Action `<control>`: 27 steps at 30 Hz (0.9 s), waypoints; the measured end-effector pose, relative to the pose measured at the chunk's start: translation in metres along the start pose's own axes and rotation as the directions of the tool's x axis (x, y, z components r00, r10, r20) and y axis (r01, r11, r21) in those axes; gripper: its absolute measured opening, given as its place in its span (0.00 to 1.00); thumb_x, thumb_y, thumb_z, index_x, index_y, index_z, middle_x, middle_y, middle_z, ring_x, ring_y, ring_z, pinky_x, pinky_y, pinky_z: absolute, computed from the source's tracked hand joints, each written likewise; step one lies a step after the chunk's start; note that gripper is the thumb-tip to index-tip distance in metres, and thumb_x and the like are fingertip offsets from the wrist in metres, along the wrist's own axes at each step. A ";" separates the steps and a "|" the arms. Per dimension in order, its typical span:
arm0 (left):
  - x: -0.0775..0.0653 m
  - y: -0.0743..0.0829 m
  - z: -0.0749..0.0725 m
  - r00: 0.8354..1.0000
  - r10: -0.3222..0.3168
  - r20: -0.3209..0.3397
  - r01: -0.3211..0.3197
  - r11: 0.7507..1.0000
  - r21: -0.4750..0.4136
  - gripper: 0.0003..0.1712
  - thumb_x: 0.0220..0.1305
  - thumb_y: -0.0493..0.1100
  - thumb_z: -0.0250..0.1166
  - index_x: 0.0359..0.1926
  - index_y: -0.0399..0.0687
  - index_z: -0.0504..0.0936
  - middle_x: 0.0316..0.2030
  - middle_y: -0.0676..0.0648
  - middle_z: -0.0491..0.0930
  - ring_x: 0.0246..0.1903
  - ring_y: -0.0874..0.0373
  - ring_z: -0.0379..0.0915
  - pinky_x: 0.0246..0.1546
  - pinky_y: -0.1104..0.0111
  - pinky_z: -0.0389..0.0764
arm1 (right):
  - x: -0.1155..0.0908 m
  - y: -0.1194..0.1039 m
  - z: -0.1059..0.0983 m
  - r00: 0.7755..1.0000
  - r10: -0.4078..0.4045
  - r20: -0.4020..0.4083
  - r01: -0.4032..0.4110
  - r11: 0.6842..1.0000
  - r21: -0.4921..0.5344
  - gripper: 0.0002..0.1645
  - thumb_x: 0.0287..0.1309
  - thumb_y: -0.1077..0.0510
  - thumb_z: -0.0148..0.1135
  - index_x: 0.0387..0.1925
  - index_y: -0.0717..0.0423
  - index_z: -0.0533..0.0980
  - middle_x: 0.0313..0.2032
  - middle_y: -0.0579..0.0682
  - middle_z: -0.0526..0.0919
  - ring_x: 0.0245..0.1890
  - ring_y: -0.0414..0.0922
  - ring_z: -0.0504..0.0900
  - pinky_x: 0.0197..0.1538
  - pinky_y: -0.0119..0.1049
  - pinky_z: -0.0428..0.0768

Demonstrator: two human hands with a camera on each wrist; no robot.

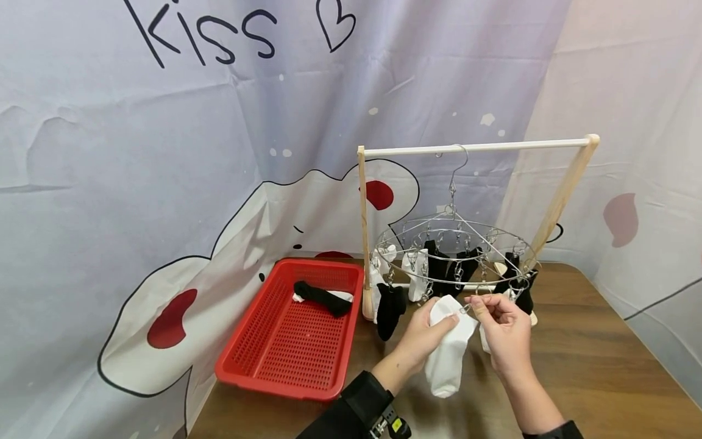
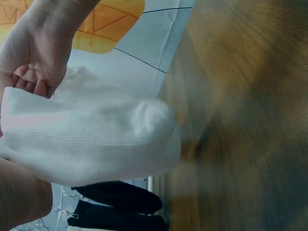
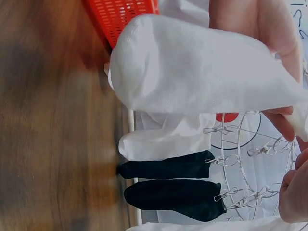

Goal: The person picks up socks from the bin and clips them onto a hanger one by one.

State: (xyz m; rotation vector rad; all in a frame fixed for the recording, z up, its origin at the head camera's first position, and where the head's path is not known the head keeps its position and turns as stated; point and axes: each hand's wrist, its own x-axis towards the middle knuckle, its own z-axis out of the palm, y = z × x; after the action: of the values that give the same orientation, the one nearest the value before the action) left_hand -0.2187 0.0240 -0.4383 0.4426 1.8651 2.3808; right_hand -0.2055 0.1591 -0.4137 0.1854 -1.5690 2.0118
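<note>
My left hand (image 1: 421, 334) grips a white sock (image 1: 446, 360) near its upper end, thumb across the front, and the sock hangs down toe lowest. At the sock's top right corner, my right hand (image 1: 501, 326) pinches a small wire clip (image 1: 466, 308) of the round metal hanger (image 1: 455, 280). In the right wrist view the white sock (image 3: 192, 67) stretches between both hands, and the clip by the right fingers is mostly hidden. Around the hanger's ring, black socks (image 1: 391, 310) and white socks (image 1: 415, 271) hang from other clips.
A red basket (image 1: 230, 360) stands on the wooden table (image 1: 609, 360) to the left, with a black sock (image 1: 322, 297) lying over something white inside. The hanger hooks over the white bar (image 1: 521, 145) of a wooden stand (image 1: 565, 186). A printed cloth (image 1: 181, 152) covers the wall behind.
</note>
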 end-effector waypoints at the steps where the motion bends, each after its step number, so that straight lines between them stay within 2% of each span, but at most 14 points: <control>1: 0.000 0.000 -0.001 1.000 0.000 0.015 0.001 1.000 -0.013 0.13 0.65 0.35 0.64 0.50 0.40 0.79 0.32 0.55 0.79 0.27 0.66 0.77 0.25 0.75 0.78 | 0.000 0.000 0.000 1.000 0.011 0.006 -0.011 1.000 0.004 0.07 0.61 0.77 0.62 0.27 0.77 0.74 0.28 0.52 0.88 0.26 0.40 0.84 0.33 0.25 0.80; 4: 0.000 0.001 -0.002 0.998 0.013 0.067 -0.011 0.999 -0.036 0.13 0.68 0.35 0.62 0.52 0.38 0.77 0.35 0.55 0.79 0.29 0.66 0.77 0.26 0.75 0.79 | 0.000 0.000 0.000 0.998 0.050 0.022 -0.051 0.999 0.016 0.08 0.62 0.76 0.61 0.27 0.75 0.74 0.28 0.51 0.88 0.27 0.40 0.84 0.32 0.25 0.80; 8: 0.001 0.001 -0.003 0.994 0.040 0.097 -0.038 0.999 -0.018 0.12 0.70 0.36 0.60 0.52 0.37 0.76 0.37 0.55 0.79 0.31 0.67 0.77 0.28 0.75 0.78 | 0.000 0.001 -0.001 0.995 0.090 0.043 -0.091 0.995 0.027 0.09 0.64 0.74 0.61 0.27 0.71 0.76 0.28 0.50 0.88 0.29 0.39 0.85 0.31 0.25 0.78; 17: 0.002 0.003 -0.001 0.991 0.022 0.130 -0.014 0.998 -0.059 0.13 0.74 0.37 0.56 0.53 0.33 0.73 0.41 0.57 0.80 0.33 0.67 0.76 0.30 0.76 0.77 | 0.001 0.000 -0.003 0.990 0.102 0.093 -0.103 0.995 -0.003 0.09 0.65 0.73 0.61 0.28 0.66 0.78 0.29 0.47 0.88 0.30 0.37 0.84 0.31 0.25 0.78; 22: 0.005 0.001 0.000 0.991 0.033 0.130 -0.023 0.997 -0.079 0.15 0.74 0.37 0.55 0.56 0.32 0.75 0.44 0.57 0.80 0.37 0.67 0.76 0.34 0.76 0.77 | 0.001 -0.002 -0.005 0.983 0.132 0.126 -0.126 0.990 -0.056 0.05 0.66 0.70 0.62 0.32 0.68 0.80 0.30 0.44 0.88 0.31 0.35 0.84 0.33 0.25 0.78; 24: 0.005 0.000 -0.001 0.990 0.065 0.126 -0.064 0.998 -0.013 0.15 0.74 0.37 0.55 0.57 0.35 0.76 0.45 0.55 0.80 0.37 0.68 0.75 0.34 0.77 0.77 | 0.000 -0.002 -0.007 0.977 0.154 0.146 -0.141 0.986 -0.092 0.05 0.67 0.67 0.63 0.35 0.68 0.80 0.32 0.42 0.89 0.33 0.35 0.85 0.34 0.25 0.79; 25: 0.005 0.001 -0.003 0.989 0.093 0.119 -0.101 0.993 0.064 0.15 0.74 0.39 0.56 0.57 0.37 0.76 0.44 0.54 0.81 0.36 0.69 0.75 0.34 0.77 0.77 | 0.000 -0.001 -0.007 0.975 0.163 0.153 -0.147 0.983 -0.109 0.06 0.67 0.66 0.63 0.36 0.67 0.81 0.33 0.42 0.89 0.34 0.34 0.85 0.35 0.24 0.79; 26: 0.004 0.001 -0.005 0.985 0.132 0.111 -0.149 0.975 0.163 0.16 0.74 0.42 0.56 0.57 0.40 0.77 0.43 0.53 0.82 0.35 0.69 0.75 0.33 0.77 0.77 | 0.000 -0.001 -0.008 0.973 0.169 0.158 -0.150 0.981 -0.123 0.06 0.68 0.65 0.63 0.37 0.67 0.81 0.33 0.41 0.89 0.35 0.34 0.85 0.36 0.24 0.80; 27: 0.004 0.000 -0.006 0.977 0.187 0.101 -0.208 0.939 0.272 0.16 0.74 0.44 0.58 0.57 0.43 0.77 0.42 0.52 0.83 0.33 0.70 0.75 0.31 0.77 0.77 | 0.000 0.000 -0.009 0.971 0.173 0.163 -0.152 0.979 -0.133 0.07 0.68 0.64 0.63 0.39 0.67 0.81 0.34 0.41 0.89 0.36 0.34 0.85 0.37 0.24 0.80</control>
State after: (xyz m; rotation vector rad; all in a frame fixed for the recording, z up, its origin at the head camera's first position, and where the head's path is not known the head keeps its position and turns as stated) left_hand -0.2240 0.0188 -0.4386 0.7655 2.2308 2.1782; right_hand -0.2036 0.1669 -0.4166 0.1957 -1.8638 2.0634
